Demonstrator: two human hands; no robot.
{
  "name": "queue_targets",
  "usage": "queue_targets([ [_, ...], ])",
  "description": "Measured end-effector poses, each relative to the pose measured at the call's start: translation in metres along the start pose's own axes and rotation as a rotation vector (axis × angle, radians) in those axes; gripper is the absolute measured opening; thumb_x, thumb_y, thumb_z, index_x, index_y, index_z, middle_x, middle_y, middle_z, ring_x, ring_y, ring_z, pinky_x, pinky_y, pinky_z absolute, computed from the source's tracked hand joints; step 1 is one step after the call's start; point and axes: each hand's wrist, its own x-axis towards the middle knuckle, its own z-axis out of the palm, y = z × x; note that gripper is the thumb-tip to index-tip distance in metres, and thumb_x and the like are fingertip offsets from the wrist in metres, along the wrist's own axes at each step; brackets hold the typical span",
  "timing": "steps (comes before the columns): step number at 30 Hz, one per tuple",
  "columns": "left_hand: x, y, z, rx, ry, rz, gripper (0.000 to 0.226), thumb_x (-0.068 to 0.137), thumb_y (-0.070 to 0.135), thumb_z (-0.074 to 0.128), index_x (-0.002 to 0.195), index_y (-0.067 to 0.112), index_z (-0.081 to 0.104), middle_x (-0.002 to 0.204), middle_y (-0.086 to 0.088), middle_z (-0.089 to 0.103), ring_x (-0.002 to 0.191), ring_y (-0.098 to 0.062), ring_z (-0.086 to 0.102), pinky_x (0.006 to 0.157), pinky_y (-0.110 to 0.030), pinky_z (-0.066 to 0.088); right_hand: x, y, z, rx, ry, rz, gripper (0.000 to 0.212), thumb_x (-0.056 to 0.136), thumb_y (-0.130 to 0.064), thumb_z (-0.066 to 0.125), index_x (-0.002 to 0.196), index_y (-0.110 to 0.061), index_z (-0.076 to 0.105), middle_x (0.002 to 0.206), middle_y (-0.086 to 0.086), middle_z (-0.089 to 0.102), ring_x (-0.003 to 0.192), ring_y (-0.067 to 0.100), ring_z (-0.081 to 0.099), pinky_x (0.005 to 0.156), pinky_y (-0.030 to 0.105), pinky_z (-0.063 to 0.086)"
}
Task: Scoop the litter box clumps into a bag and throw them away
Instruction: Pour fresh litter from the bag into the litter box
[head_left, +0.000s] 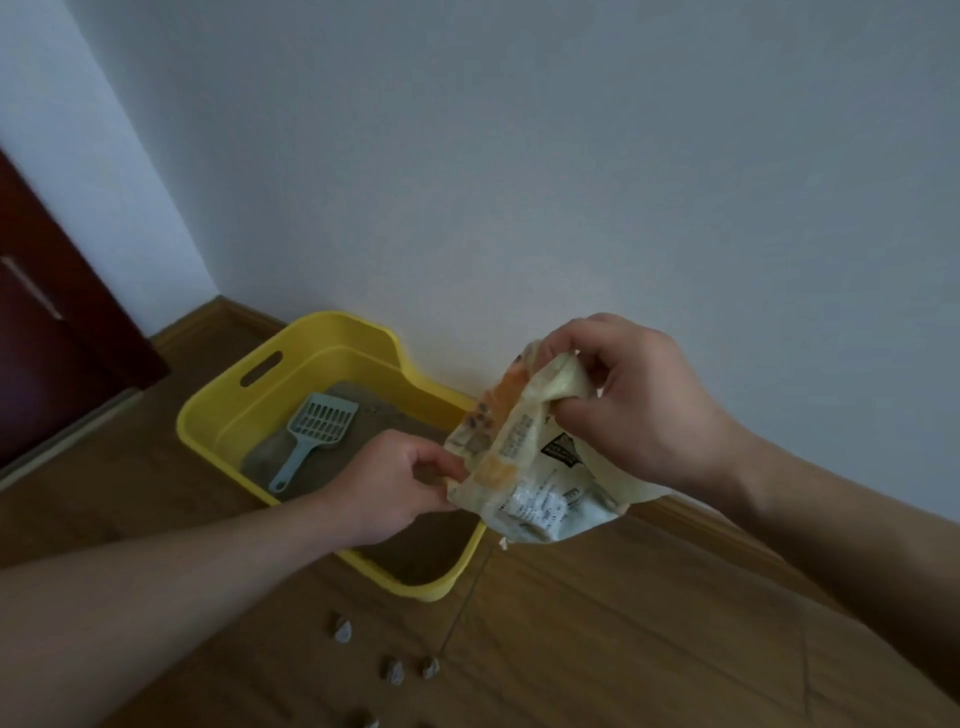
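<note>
A yellow litter box (223, 410) stands on the wooden floor against the white wall, with grey-brown litter inside. A pale blue slotted scoop (317, 436) lies on the litter, handle toward me. Both hands hold a crumpled printed plastic bag (524, 467) in the air over the box's right end. My right hand (639, 410) grips the bag's upper edge. My left hand (400, 478) pinches its left edge. Several grey clumps (343, 631) lie on the floor in front of the box.
A dark red door (57, 332) stands at the left. The white wall (571, 156) and a wooden skirting board (691, 514) run behind the box. Wooden floor (597, 649) spreads to the right and in front.
</note>
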Motion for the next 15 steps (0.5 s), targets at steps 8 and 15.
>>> queue_targets([
  [8, -0.002, -0.022, -0.014, 0.064, -0.025, -0.029, 0.018, 0.070, 0.030, 0.086, 0.084, 0.033, 0.076, 0.089, 0.017, 0.073, 0.093, -0.006, 0.067, 0.088, -0.041, 0.055, 0.019, -0.013, 0.022, 0.105, -0.055, 0.035, 0.043, 0.076, -0.007, 0.075, 0.100, -0.042, 0.066, 0.094, -0.012, 0.069, 0.079, 0.003, 0.068, 0.071, 0.027, 0.060],
  [15, 0.001, -0.038, -0.015, 0.020, -0.061, 0.013, 0.014, 0.076, 0.026, 0.083, 0.089, 0.025, 0.076, 0.082, 0.007, 0.073, 0.082, -0.011, 0.066, 0.078, -0.036, 0.055, 0.033, -0.020, 0.044, 0.106, -0.061, 0.074, 0.047, 0.078, -0.008, 0.074, 0.113, -0.039, 0.068, 0.086, -0.020, 0.064, 0.077, 0.002, 0.067, 0.073, 0.026, 0.060],
])
